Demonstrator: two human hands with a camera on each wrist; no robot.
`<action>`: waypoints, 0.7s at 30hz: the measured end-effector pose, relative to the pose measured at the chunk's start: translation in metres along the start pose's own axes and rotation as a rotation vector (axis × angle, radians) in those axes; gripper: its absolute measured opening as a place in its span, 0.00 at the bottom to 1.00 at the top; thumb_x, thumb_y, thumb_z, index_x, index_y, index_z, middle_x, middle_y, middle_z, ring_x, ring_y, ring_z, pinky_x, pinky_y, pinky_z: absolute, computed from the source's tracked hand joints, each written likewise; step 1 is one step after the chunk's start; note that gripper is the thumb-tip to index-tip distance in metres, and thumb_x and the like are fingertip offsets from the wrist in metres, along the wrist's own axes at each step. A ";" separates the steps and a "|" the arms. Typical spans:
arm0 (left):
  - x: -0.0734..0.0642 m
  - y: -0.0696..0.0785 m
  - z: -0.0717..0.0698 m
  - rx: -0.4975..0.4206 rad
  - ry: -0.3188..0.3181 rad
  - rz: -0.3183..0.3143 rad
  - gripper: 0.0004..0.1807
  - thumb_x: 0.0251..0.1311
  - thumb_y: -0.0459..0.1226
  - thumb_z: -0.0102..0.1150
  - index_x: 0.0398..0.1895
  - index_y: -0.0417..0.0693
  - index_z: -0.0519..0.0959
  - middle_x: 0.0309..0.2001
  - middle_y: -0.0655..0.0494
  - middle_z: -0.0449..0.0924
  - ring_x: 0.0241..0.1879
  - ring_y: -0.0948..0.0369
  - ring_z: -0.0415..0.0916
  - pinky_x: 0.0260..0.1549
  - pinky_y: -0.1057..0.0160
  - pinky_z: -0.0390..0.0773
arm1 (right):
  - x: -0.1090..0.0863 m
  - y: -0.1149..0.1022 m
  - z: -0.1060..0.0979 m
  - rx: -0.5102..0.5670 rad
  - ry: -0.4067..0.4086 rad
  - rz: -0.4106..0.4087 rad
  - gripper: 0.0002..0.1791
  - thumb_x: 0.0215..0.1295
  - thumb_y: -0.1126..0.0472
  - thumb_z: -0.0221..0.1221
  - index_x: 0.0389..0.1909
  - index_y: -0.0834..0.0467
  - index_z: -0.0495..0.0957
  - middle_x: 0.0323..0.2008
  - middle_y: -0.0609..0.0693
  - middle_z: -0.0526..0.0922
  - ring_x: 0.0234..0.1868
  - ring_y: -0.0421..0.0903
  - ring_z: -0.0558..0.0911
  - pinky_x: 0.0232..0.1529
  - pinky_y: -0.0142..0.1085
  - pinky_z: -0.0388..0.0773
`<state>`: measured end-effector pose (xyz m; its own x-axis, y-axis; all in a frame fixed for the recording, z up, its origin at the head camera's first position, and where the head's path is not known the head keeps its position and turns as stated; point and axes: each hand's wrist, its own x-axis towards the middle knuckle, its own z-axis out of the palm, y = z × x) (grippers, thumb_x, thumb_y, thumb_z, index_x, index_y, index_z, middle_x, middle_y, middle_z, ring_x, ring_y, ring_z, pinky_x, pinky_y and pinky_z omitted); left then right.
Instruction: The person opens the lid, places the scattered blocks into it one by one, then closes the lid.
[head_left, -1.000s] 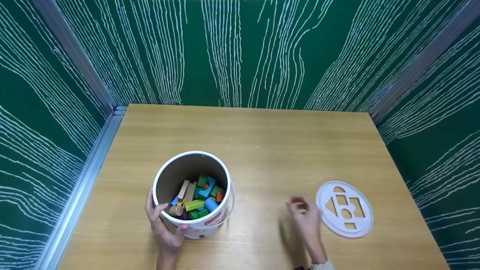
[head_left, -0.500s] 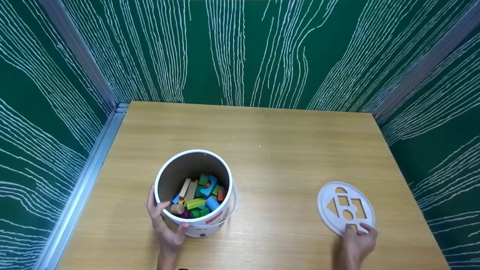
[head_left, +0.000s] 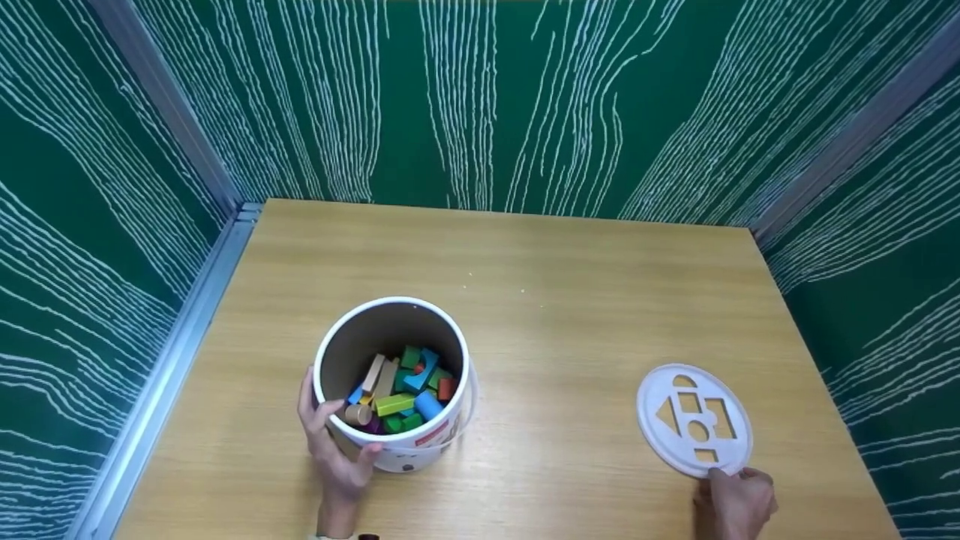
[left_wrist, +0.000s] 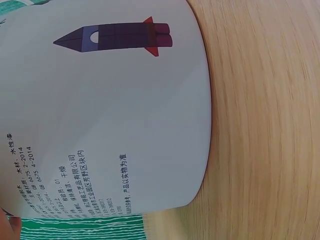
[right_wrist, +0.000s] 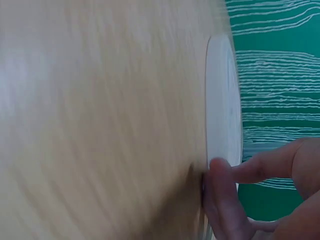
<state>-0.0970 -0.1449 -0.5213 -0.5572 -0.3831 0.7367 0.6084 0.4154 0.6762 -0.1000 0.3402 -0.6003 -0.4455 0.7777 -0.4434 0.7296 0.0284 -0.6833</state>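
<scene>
A white bucket (head_left: 396,460) stands on the table, filled partway with coloured wooden blocks (head_left: 394,405). My left hand (head_left: 339,466) holds it at the left, fingers around its side and thumb at the front. In the left wrist view the bucket wall (left_wrist: 115,105) fills much of the frame, printed with a rocket and text. To the right lies a round white lid (head_left: 679,452) with cut-out shapes, including a triangle, a circle and rectangles. My right hand (head_left: 741,501) pinches its near edge. The right wrist view shows fingertips (right_wrist: 220,167) against the lid's rim (right_wrist: 220,105).
The wooden table (head_left: 555,360) carries a few tiny pale specks (head_left: 523,291) toward the back. Green walls (head_left: 570,105) with white wavy lines surround it on three sides. A metal rail (head_left: 195,300) runs along the left edge. The bucket's thin handle (head_left: 472,405) hangs at its right.
My right hand has moved right from the table between bucket and lid, crossed over the lid's near part, and now grips its near edge. The left hand stays on the bucket.
</scene>
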 end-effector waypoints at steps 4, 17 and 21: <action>0.001 -0.001 0.000 -0.015 -0.007 0.015 0.40 0.53 0.62 0.57 0.43 0.31 0.63 0.63 0.21 0.51 0.66 0.44 0.55 0.65 0.56 0.59 | 0.000 0.003 -0.005 0.024 -0.041 0.010 0.32 0.53 0.70 0.54 0.59 0.78 0.60 0.14 0.58 0.77 0.13 0.48 0.79 0.17 0.38 0.80; -0.001 0.003 -0.003 0.031 -0.055 -0.055 0.40 0.54 0.62 0.56 0.45 0.32 0.62 0.65 0.25 0.50 0.67 0.49 0.53 0.66 0.58 0.57 | -0.007 -0.025 -0.018 0.197 -0.162 0.163 0.26 0.59 0.69 0.55 0.59 0.66 0.63 0.39 0.59 0.76 0.27 0.45 0.81 0.32 0.35 0.82; -0.002 0.003 -0.004 0.025 -0.054 -0.059 0.39 0.53 0.61 0.58 0.45 0.32 0.63 0.66 0.27 0.51 0.67 0.48 0.53 0.66 0.58 0.57 | -0.019 -0.047 -0.020 0.270 -0.220 0.086 0.35 0.59 0.68 0.56 0.68 0.65 0.57 0.47 0.61 0.73 0.28 0.42 0.82 0.39 0.36 0.82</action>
<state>-0.0921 -0.1468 -0.5207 -0.6217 -0.3628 0.6941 0.5598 0.4140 0.7178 -0.1154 0.3370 -0.5482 -0.5110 0.6154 -0.6001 0.6187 -0.2213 -0.7538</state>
